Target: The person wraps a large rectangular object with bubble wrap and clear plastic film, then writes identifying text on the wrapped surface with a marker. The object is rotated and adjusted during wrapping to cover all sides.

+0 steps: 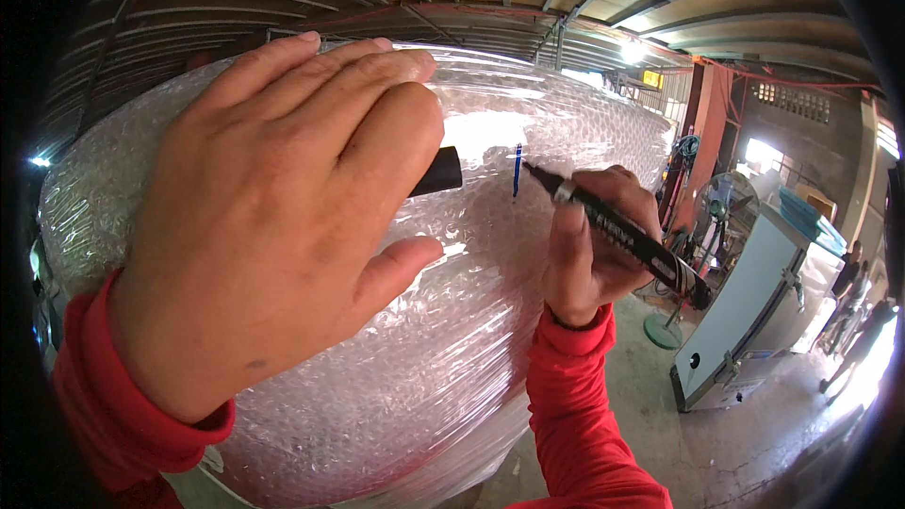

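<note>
My right hand [603,245] grips a black marker [627,238], its uncapped tip pointing left. Close beside that tip, a short upright blue line [518,170] shows on a large bundle covered in clear bubble wrap [405,396]. My left hand [283,179] rests over the left part of the wrap, its index finger bent. From under that finger, above the thumb, sticks out a black marker cap [441,172]; its other end is hidden by the hand. What lies inside the wrapping is hard to make out.
Beyond the bundle on the right stand a fan [724,200] and a tall pale cabinet-like unit [740,306] on the concrete floor [754,457]. Several people [853,297] are near the bright right edge. A reddish column [702,123] rises behind the bundle.
</note>
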`<state>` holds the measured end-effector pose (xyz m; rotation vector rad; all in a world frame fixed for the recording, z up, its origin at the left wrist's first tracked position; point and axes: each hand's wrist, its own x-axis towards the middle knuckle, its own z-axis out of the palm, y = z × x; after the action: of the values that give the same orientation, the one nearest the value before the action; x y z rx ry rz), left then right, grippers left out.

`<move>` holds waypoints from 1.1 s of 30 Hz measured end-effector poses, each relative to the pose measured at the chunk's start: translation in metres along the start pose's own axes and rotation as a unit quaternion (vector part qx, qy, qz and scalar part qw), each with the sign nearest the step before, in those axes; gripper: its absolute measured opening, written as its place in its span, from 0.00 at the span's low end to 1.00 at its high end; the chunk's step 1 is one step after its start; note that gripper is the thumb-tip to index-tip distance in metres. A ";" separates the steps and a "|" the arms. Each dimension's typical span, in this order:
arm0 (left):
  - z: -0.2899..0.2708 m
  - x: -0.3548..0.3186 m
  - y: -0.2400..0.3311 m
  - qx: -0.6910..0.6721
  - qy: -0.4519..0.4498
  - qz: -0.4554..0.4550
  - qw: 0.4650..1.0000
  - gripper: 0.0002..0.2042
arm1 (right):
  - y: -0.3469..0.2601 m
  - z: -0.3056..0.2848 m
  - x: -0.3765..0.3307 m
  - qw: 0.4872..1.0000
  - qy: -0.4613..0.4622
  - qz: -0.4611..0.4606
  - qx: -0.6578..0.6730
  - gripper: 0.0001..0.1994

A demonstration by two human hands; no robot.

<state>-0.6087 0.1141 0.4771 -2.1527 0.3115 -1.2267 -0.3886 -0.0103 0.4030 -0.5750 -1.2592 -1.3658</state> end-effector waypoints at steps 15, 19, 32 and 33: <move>0.004 -0.004 -0.004 -0.014 0.009 -0.003 1.000 0.26 | -0.006 -0.012 -0.008 0.981 0.077 0.164 0.065 0.12; 0.003 -0.002 -0.004 -0.013 0.007 -0.004 1.000 0.25 | -0.004 -0.014 -0.010 0.989 0.044 0.135 0.042 0.11; 0.005 -0.002 -0.004 -0.001 0.007 -0.001 1.000 0.25 | 0.004 -0.011 -0.007 0.990 0.043 0.121 0.061 0.09; 0.004 -0.002 -0.004 0.000 0.007 0.000 1.000 0.25 | 0.003 -0.010 -0.007 0.987 0.048 0.150 0.035 0.09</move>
<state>-0.6065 0.1201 0.4765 -2.1457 0.3173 -1.2414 -0.3804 -0.0160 0.3947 -0.6167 -1.0892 -1.0808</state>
